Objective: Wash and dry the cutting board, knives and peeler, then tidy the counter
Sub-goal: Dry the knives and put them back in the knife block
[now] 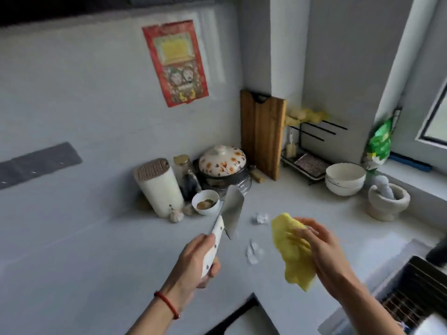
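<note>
left hand (193, 259) grip holds knife (231, 211) (blade up) | right hand (324, 250) grip holds cloth (290, 250)

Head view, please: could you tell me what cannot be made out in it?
- Sink: cut off by the right and bottom edges.
- Knife: blade blurred; left hand covers much of its handle.
- Small bowl: contents too small to identify.
- Peeler: not visible.
</note>
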The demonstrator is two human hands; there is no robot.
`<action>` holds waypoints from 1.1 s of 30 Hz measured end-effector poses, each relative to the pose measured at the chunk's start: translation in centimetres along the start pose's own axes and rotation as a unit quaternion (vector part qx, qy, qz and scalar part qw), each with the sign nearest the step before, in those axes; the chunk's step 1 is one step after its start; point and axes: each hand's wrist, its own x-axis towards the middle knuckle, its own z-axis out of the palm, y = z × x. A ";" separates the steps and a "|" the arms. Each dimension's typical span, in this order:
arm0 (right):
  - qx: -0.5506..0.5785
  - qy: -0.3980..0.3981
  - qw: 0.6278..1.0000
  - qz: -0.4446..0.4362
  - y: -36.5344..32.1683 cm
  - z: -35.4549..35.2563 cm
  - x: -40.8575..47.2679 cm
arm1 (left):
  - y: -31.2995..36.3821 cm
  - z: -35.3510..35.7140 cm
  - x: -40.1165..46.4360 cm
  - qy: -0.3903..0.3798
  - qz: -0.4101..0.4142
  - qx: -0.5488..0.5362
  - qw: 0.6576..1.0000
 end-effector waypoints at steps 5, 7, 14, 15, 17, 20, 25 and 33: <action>-0.096 -0.039 0.995 -0.013 0.6 9.1 3.8 | 2.8 -7.7 4.9 0.159 0.050 -0.059 0.984; -0.117 -0.038 0.992 -0.013 0.8 11.5 4.8 | 4.1 -9.8 7.0 0.182 0.057 -0.088 0.978; -0.180 -0.022 0.983 -0.012 2.8 17.0 8.4 | 7.0 -14.8 14.5 0.182 0.051 -0.113 0.975; -0.188 -0.024 0.982 -0.009 3.0 17.5 8.6 | 7.3 -15.0 15.4 0.185 0.050 -0.102 0.976; -0.206 -0.023 0.978 -0.005 3.1 18.2 9.4 | 7.7 -15.4 16.8 0.193 0.047 -0.088 0.976; -0.218 -0.020 0.976 -0.012 2.8 18.9 10.5 | 8.0 -15.9 18.4 0.200 0.034 -0.093 0.975; -0.222 -0.009 0.974 -0.029 1.6 19.8 12.2 | 8.3 -16.2 19.4 0.209 0.039 -0.086 0.973; -0.226 -0.003 0.974 -0.027 1.4 20.1 12.6 | 9.7 -16.4 19.5 0.239 0.033 -0.064 0.968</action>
